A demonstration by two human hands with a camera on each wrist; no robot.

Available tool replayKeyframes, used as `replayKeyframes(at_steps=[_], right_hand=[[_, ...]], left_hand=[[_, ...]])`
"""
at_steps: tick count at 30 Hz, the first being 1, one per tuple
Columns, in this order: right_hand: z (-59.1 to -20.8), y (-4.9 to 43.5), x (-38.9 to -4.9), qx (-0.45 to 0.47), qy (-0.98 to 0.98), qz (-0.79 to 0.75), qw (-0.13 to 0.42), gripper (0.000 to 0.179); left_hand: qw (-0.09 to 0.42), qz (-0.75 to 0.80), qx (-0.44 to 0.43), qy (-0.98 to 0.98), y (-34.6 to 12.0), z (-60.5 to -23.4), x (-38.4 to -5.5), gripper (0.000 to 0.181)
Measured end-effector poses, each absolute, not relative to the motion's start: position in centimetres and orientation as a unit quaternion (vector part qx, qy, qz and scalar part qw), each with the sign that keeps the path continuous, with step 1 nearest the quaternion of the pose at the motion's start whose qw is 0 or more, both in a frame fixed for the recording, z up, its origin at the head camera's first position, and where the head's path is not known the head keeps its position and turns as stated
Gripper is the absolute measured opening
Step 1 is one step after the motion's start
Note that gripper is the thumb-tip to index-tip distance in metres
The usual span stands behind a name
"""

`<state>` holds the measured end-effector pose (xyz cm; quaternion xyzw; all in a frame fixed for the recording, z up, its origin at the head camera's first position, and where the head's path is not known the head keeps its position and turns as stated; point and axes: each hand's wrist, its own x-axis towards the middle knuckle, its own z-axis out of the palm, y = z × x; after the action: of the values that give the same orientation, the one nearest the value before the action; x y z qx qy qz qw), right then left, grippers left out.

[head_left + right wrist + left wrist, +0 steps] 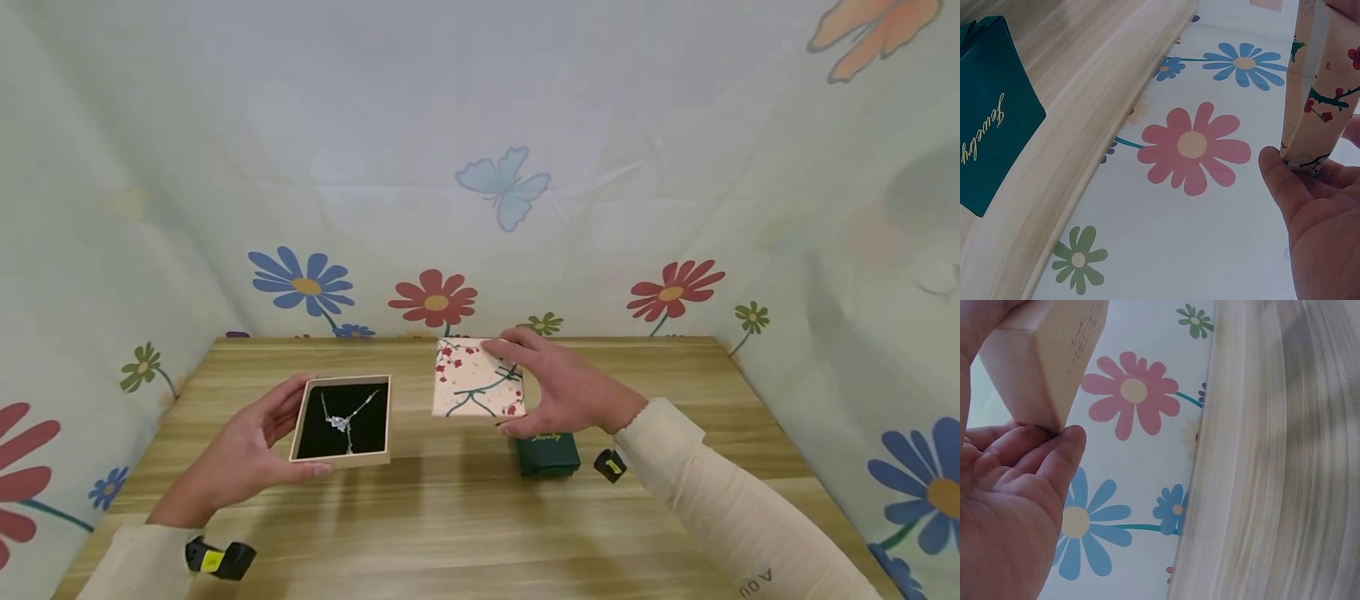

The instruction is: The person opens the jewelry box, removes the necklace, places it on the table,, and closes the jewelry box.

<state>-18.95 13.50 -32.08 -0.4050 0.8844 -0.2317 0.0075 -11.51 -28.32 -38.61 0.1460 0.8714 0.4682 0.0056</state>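
Note:
My left hand point(243, 450) grips a shallow cream box base point(352, 460) by its left side, held above the table and tilted toward the head camera. Inside it, a silver necklace point(340, 423) with a sparkling pendant lies on a black pad point(371, 442). In the left wrist view the fingers curl against the bottom corner of the box base point(1035, 375). My right hand point(566, 379) holds the cream box lid point(476, 379), printed with red blossoms and dark branches, between thumb and fingers. The lid point(1335, 87) is apart from the base, to its right.
A dark green box point(550, 457) marked "Jewelry" sits on the wooden table point(450, 533), below and partly behind the right hand. A flower-printed cloth point(360, 208) surrounds the table at the back and sides. Each wrist wears a small black camera point(610, 465).

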Motion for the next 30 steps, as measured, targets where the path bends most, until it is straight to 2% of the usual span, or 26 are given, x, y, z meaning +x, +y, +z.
replayKeyframes(at_steps=[30], right_hand=[[-32.08,13.46,-19.14,-0.405,0.885,-0.230,0.010,0.097]], left_hand=[[0.009,0.486,0.155,0.860,-28.58,-39.28,-11.61,0.119]])
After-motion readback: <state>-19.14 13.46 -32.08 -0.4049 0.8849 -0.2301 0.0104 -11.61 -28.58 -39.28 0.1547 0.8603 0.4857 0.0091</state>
